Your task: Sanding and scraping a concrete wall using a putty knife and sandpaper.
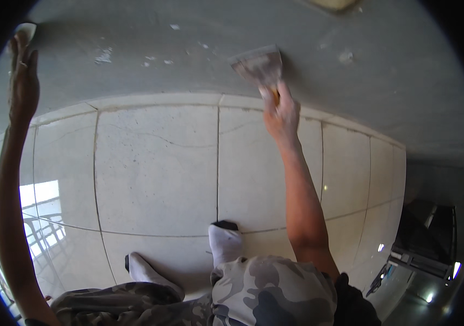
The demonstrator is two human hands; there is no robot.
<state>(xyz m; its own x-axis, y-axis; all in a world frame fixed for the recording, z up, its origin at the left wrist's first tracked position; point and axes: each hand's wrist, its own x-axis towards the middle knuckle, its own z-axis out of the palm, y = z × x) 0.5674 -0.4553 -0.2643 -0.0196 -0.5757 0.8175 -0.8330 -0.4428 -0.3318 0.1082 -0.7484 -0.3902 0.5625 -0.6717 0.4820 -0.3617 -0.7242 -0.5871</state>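
Note:
In my right hand (282, 115) is a putty knife (259, 65) with a wide, smeared blade and a yellowish handle. My fingers are wrapped round the handle, and the blade lies against or close to the grey wall (188, 70). White dust coats my fingers. Far to the left, my left hand (24, 87) reaches up along the wall with its fingers stretched out. A small pale object with a rounded edge (27, 29) shows at its fingertips; I cannot tell whether they grip it or only touch it. Whitish patches (103, 55) mark the wall between my hands.
A pale skirting strip (161, 99) edges the wall above large white floor tiles (156, 168). My feet in white socks (225, 244) are on the tiles. Dark furniture (425, 233) stands at the right. A beige object (334, 4) is partly visible at the top.

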